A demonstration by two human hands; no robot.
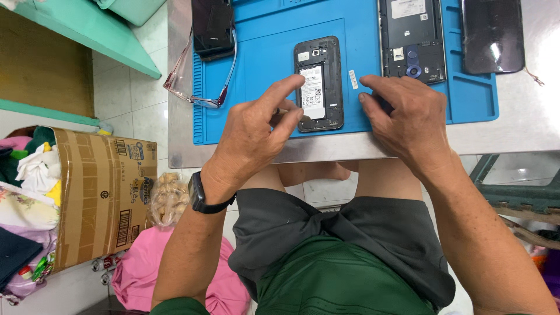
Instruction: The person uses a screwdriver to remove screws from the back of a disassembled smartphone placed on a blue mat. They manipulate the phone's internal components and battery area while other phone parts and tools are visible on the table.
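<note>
phone (318, 83) with its back cover off and battery showing lies face down on the blue mat (262, 52), near the front edge of the desk (525, 125). far left, a cardboard box (102, 195) of clothes stands on the floor. glasses (198, 76) lie at the mat's left edge under a dark phone (213, 26). left hand (256, 131), a watch (197, 192) on its wrist, has fingers half curled, the forefinger tip touching the open phone's left edge; whether it pinches a tool i cannot tell. right hand (408, 114) rests just right of the phone, fingers bent and pressed down on the mat. behind it lies a second opened phone (412, 38), then a dark panel (493, 35).
</note>
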